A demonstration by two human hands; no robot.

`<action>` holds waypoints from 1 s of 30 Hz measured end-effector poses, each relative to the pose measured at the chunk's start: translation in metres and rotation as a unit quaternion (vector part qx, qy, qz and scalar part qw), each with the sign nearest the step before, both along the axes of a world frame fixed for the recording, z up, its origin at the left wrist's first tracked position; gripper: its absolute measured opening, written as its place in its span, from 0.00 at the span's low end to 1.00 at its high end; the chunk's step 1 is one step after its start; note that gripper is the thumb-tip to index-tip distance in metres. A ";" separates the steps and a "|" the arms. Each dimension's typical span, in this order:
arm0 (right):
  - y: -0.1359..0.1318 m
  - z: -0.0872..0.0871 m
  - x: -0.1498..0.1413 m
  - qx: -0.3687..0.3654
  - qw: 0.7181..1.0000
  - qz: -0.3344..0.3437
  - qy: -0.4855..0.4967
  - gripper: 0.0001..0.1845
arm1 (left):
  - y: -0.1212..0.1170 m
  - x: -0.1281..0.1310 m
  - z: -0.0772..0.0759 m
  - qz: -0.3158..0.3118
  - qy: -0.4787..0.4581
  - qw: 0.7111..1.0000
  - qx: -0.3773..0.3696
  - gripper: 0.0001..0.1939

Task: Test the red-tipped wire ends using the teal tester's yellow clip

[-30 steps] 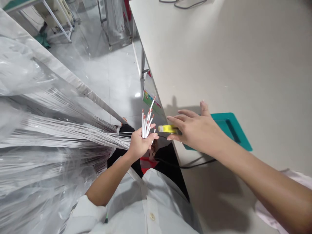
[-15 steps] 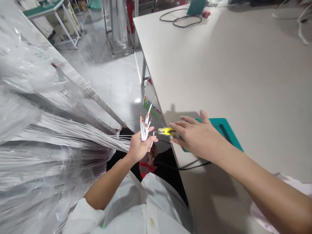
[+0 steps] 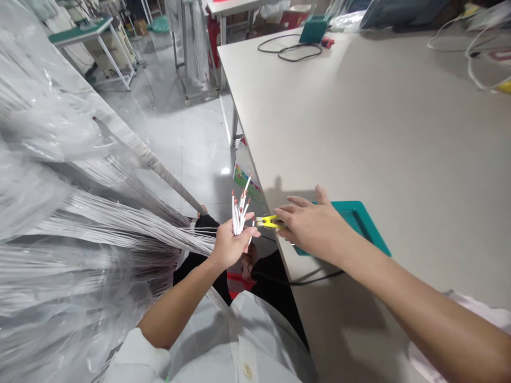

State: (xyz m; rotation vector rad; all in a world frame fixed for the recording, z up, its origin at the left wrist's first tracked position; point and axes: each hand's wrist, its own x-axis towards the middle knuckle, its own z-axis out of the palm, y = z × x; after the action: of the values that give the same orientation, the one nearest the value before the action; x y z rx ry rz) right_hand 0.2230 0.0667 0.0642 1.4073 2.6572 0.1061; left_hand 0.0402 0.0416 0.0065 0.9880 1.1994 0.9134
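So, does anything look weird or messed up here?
I see nothing spilled or broken. Just a bit uneven: in the left hand, one white wire pokes up above the rest of its bunch.

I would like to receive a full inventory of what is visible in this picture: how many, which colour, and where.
Cable ends: several, white with copper-coloured tips, in the left hand
Tool: one, yellow, in the right hand
Tray: one, teal, on the table
Table: one, pale, right side
Long cables: too many to count, white, left side
Plastic sheeting: count unclear, clear, over the cables at left
Box-shaped object: one, green, far end of table
Rack: one, grey, beyond the table's far-left corner
Bench: one, green-topped, upper left
Background clutter: uncountable, mixed colours, top edge
Shirt: one, white, bottom centre
Hands: two, bare, centre
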 end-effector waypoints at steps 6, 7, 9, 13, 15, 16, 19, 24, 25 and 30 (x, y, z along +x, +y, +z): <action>0.003 0.000 -0.001 -0.022 0.999 0.025 0.018 0.10 | 0.003 0.002 -0.005 -0.005 0.002 1.000 -0.011 0.26; 0.003 -0.001 0.000 -0.025 0.999 0.017 0.019 0.10 | 0.003 0.003 -0.006 -0.007 0.004 1.000 -0.014 0.26; 0.001 -0.002 0.002 -0.021 1.000 0.000 0.024 0.10 | 0.004 0.003 -0.007 -0.011 0.007 1.000 -0.016 0.26; -0.003 -0.007 0.006 0.015 0.999 -0.005 0.050 0.17 | 0.005 0.003 -0.007 -0.012 0.012 1.000 -0.014 0.26; -0.004 -0.009 0.007 0.025 0.998 -0.003 0.056 0.18 | 0.005 0.003 -0.007 -0.012 0.013 1.000 -0.012 0.25; -0.004 -0.010 0.008 0.023 0.998 -0.005 0.057 0.16 | 0.005 0.003 -0.007 -0.012 0.014 1.000 -0.010 0.25; -0.002 -0.008 0.006 -0.004 0.998 -0.017 0.053 0.12 | 0.005 0.003 -0.007 -0.013 0.018 1.000 -0.010 0.25; 0.004 0.002 -0.001 -0.028 0.999 0.017 0.025 0.12 | 0.006 0.003 -0.008 -0.016 0.020 1.000 -0.018 0.24; 0.004 0.003 -0.001 -0.028 0.999 0.022 0.022 0.13 | 0.006 0.003 -0.009 -0.019 0.020 0.999 -0.020 0.24; 0.002 -0.004 0.003 -0.019 0.999 -0.015 0.031 0.11 | 0.006 0.004 -0.011 -0.014 0.021 1.000 -0.015 0.24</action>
State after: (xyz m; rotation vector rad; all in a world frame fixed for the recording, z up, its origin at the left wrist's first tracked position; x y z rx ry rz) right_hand 0.2255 0.0687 0.0606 1.4609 2.6718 0.0091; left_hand 0.0438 0.0477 -0.0046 1.0014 1.2278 0.8536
